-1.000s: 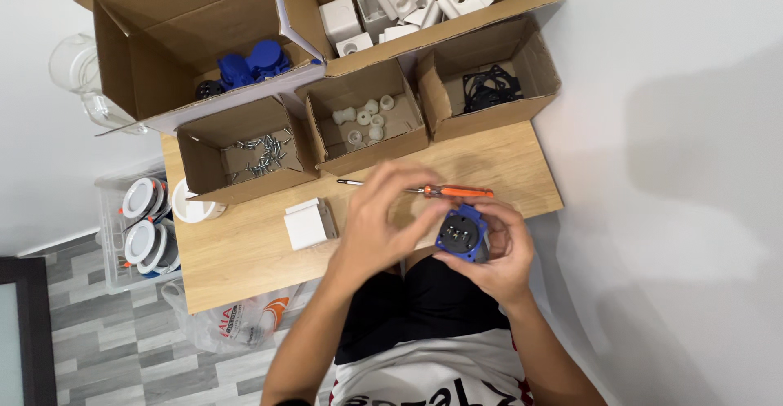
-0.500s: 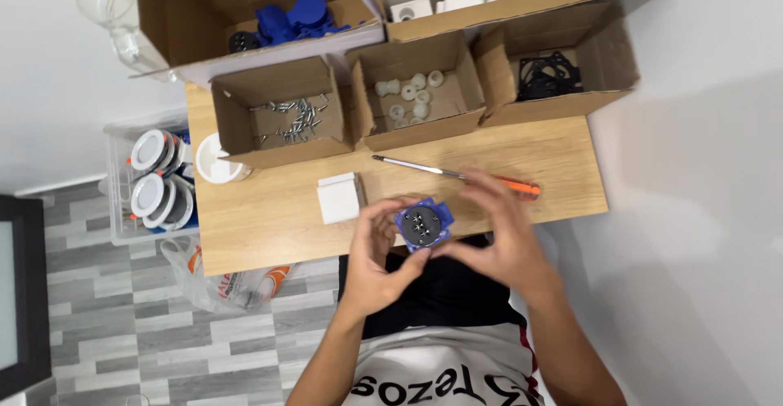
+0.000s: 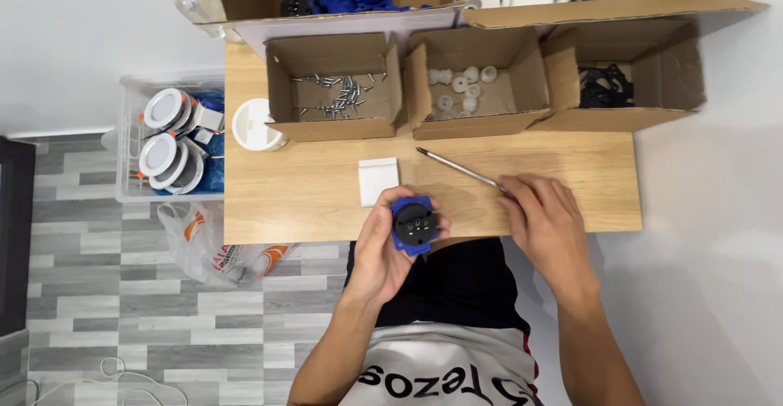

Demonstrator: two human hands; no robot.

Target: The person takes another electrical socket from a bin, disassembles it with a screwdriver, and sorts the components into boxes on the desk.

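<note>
Okay, left hand [image 3: 390, 247] grips a blue socket part [image 3: 416, 224] at the wooden table's [image 3: 310, 194] near edge, 6 o'clock. Right hand [image 3: 548, 220] at 4 o'clock closes over a screwdriver [image 3: 461, 168], shaft pointing 10 o'clock. White square piece [image 3: 378, 180] just beyond the socket.

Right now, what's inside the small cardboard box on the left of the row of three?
The left cardboard box holds a loose scatter of small metal screws on its floor. Its near wall hides the front strip of the floor, so anything there cannot be seen.
</note>
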